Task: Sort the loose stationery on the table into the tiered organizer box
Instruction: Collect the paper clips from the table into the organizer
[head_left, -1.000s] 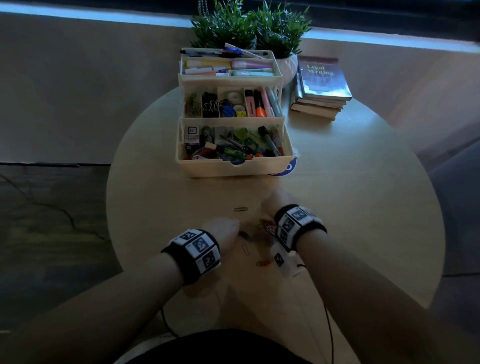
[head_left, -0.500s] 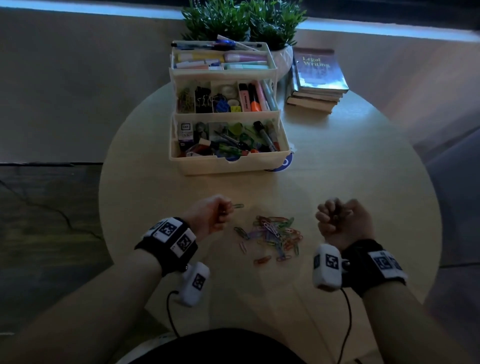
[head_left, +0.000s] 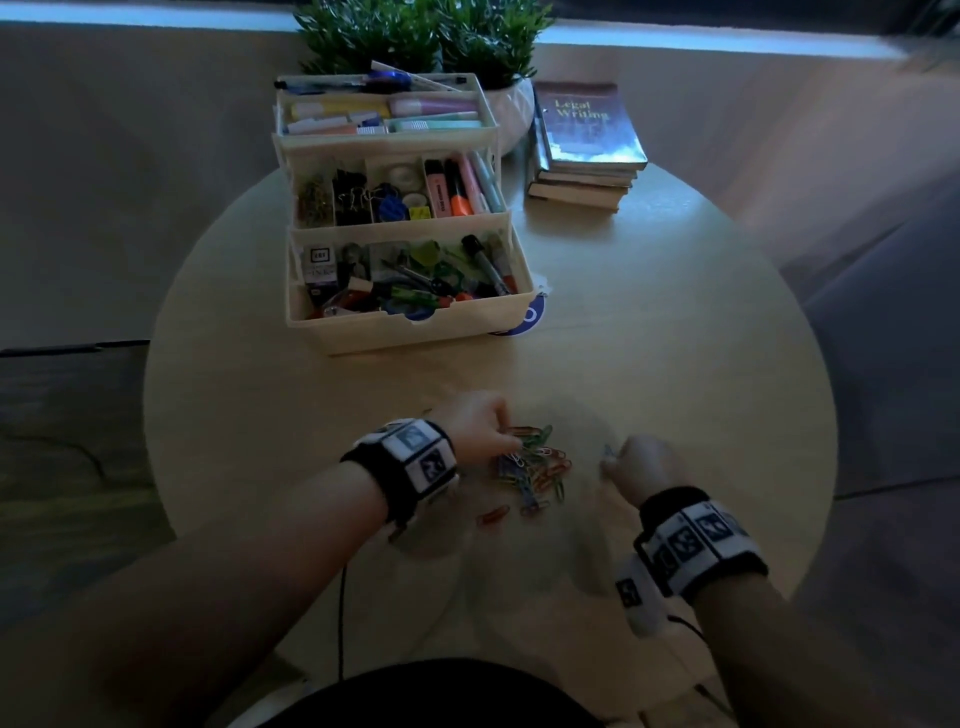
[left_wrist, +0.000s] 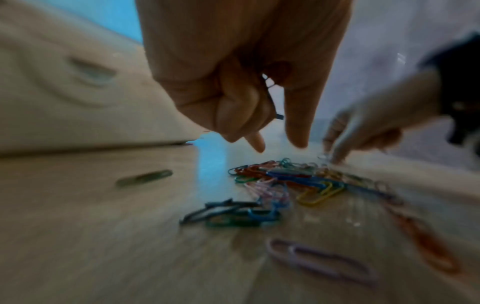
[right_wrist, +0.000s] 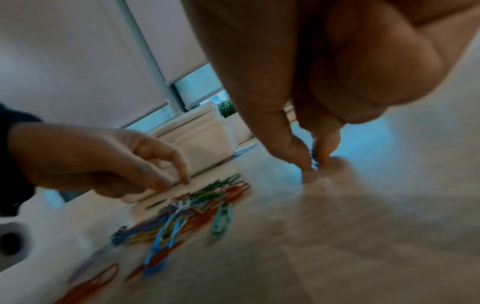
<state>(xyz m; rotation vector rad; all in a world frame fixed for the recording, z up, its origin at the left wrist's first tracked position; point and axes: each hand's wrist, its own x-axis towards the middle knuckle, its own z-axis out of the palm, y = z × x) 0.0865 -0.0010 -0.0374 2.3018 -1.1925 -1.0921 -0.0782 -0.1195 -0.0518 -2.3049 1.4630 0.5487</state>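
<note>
A pile of coloured paper clips (head_left: 535, 462) (left_wrist: 285, 181) (right_wrist: 187, 209) lies on the round table, in front of the cream tiered organizer box (head_left: 410, 332) (left_wrist: 78, 82) (right_wrist: 202, 139), which stands open and full of pens, clips and markers. My left hand (head_left: 511, 441) (left_wrist: 278, 144) (right_wrist: 179, 179) hovers over the pile's left edge. Its curled fingers hold paper clips in the palm, while thumb and index finger point down. My right hand (head_left: 608, 460) (right_wrist: 314, 164) (left_wrist: 332, 156) pinches a blue paper clip (right_wrist: 313, 158) against the table, right of the pile.
A stack of books (head_left: 587, 145) and potted plants (head_left: 426, 36) stand behind and right of the box. A lone green clip (left_wrist: 144, 178) lies left of the pile, an orange clip (head_left: 493, 514) near its front. The table edge (head_left: 810, 519) curves round to the right.
Half a second ago both hands were held apart, clear of the pile, as fists. Both have come in to the pile; the right one now pinches a blue clip.
</note>
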